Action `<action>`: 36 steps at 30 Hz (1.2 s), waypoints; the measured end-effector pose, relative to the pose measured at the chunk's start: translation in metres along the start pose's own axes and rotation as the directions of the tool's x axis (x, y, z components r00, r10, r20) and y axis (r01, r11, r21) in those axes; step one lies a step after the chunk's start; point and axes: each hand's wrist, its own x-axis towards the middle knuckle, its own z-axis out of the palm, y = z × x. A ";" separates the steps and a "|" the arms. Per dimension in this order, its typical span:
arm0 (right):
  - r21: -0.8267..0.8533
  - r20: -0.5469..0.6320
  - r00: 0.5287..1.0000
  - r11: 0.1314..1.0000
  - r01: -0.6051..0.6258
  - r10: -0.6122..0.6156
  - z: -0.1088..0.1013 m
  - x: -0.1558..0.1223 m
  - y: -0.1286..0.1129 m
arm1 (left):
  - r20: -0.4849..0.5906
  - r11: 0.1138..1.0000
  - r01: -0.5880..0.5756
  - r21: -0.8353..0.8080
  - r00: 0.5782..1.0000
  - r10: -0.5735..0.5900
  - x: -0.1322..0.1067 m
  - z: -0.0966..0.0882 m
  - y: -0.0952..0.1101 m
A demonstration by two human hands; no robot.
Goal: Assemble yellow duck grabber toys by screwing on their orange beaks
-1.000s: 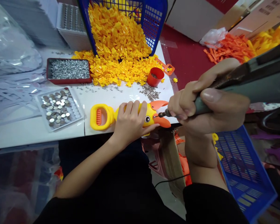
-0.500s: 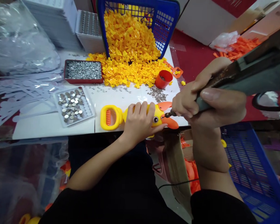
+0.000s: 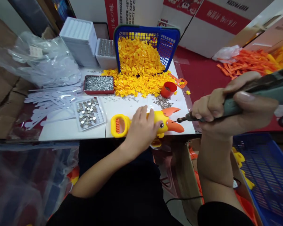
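On the white work surface lies a yellow plastic toy [image 3: 162,116], shaped like a duck's head, with orange bill-like flaps, a round eye and a looped handle. Across its middle rests my left hand [image 3: 141,127], fingers wrapped over the body and holding it down. My right hand [image 3: 223,108] grips a grey-green power screwdriver [image 3: 234,106], tilted with its bit pointing left. The bit's tip appears over the lower orange flap, just right of a small hole; whether it touches is unclear. A red cup [image 3: 168,90] stands behind the toy beside loose screws [image 3: 163,102].
A blue basket [image 3: 147,29] on its side spills small yellow parts [image 3: 141,83]. Nearby are a red tray of metal pieces [image 3: 99,84], a white tray of coin-like discs [image 3: 90,114] and white plastic strips [image 3: 49,105]. Orange parts [image 3: 245,62] lie at right; an open carton [image 3: 182,175] stands below.
The screwdriver has moved back to the right, its tip leaving the spot near the toy's eye. My left hand stays on the toy. The camera view has shifted, showing more of the background.
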 end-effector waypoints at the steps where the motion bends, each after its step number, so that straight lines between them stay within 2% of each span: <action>1: 0.019 -0.010 1.000 1.000 0.006 -0.006 0.000 -0.001 0.001 | 0.048 1.000 0.005 0.000 0.999 -0.005 0.005 -0.004 -0.013; 5: 0.084 -0.025 0.999 0.996 0.025 -0.023 0.005 -0.005 0.011 | 0.251 0.991 0.121 0.048 0.959 -0.130 0.032 -0.012 -0.074; 8: 0.126 -0.106 0.993 0.990 0.061 -0.047 0.010 -0.007 0.015 | 0.324 0.989 0.146 0.033 0.934 -0.148 0.045 -0.007 -0.100; 11: 0.124 -0.175 0.984 0.990 0.060 -0.038 0.015 -0.009 0.011 | 0.324 0.993 0.117 0.015 0.939 -0.115 0.047 -0.001 -0.105; 14: 0.092 -0.143 0.990 0.996 0.011 0.002 0.016 -0.010 0.005 | 0.313 0.994 0.105 0.009 0.944 -0.102 0.047 0.000 -0.105; 17: 0.100 -0.166 0.986 0.995 0.029 -0.012 0.014 -0.009 0.003 | 0.298 0.994 0.108 0.003 0.949 -0.104 0.047 -0.008 -0.104; 19: 0.108 -0.165 0.986 0.992 0.057 -0.038 0.012 -0.009 0.004 | 0.245 0.990 0.114 -0.080 0.965 -0.091 0.045 -0.017 -0.100; 21: 0.105 -0.140 0.988 0.991 0.081 -0.066 0.008 -0.008 0.005 | 0.121 0.958 0.091 -0.271 0.991 -0.060 0.039 -0.027 -0.089; 23: 0.090 -0.098 0.993 0.993 0.074 -0.065 0.005 -0.007 0.004 | -0.030 0.877 0.023 -0.479 0.999 -0.043 0.030 -0.036 -0.071; 25: 0.069 -0.037 0.999 0.997 0.042 -0.039 0.003 -0.006 -0.001 | -0.117 0.799 -0.045 -0.599 0.993 -0.031 0.019 -0.041 -0.049; 30: -0.009 -0.009 1.000 1.000 -0.015 0.015 0.003 -0.010 -0.017 | -0.234 0.704 -0.169 -0.689 0.972 0.004 -0.001 -0.035 -0.005; 34: -0.024 0.020 0.999 0.999 -0.038 0.039 0.008 -0.020 -0.028 | -0.219 0.617 -0.152 -0.772 0.975 -0.034 -0.006 -0.025 0.006; 36: -0.057 -0.048 0.997 0.997 -0.059 0.056 0.011 -0.026 -0.032 | -0.198 0.556 -0.138 -0.820 0.979 -0.048 -0.009 -0.022 0.007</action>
